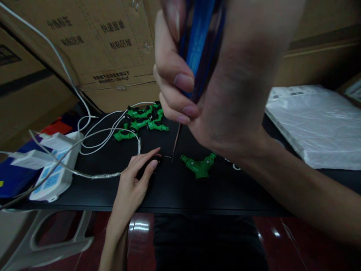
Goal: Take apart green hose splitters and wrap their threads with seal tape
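Note:
My right hand (231,86) is raised close to the camera, its fingers wrapped round the blue handle of a screwdriver (194,52). The screwdriver's thin shaft points down toward the tabletop. Low on the left, my left hand (135,173) pinches a small black part (158,158) between thumb and fingers; most of it is hidden. A thin bright sliver of metal shows between that part and the screwdriver tip; I cannot tell whether they touch. Just right of the tip lies a green Y-shaped hose connector (200,167) on the black table (175,192).
Several green connectors with black parts (141,120) lie heaped at the back. White cables run from a power strip (60,169) with chargers at left. Small white rings (236,167) lie beside my right wrist. A white wrapped package (318,124) is at right; cardboard boxes (93,45) stand behind.

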The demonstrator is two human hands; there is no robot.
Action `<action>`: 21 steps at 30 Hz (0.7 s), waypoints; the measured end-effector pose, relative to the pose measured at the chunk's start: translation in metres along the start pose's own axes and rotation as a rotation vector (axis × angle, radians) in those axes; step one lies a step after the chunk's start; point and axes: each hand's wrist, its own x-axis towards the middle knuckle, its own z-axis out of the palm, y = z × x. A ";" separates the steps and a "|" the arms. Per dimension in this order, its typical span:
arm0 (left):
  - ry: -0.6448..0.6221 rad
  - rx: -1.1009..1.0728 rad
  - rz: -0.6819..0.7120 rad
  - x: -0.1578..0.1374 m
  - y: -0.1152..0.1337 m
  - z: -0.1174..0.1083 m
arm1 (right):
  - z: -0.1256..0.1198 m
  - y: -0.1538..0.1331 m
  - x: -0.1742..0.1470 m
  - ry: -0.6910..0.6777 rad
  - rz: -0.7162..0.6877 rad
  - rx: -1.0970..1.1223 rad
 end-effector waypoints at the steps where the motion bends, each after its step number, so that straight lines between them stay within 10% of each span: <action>1: 0.005 -0.006 0.010 0.000 0.000 0.000 | 0.002 0.003 -0.002 0.085 -0.092 0.013; 5: 0.033 -0.086 -0.032 0.000 0.000 0.000 | -0.001 -0.001 -0.003 0.140 -0.236 -0.121; 13: 0.093 -0.317 -0.130 -0.003 -0.002 0.003 | -0.025 0.024 -0.002 -0.284 0.480 -0.669; 21: 0.104 -0.284 -0.029 -0.002 0.000 -0.001 | -0.027 0.072 -0.015 -0.311 0.632 -0.717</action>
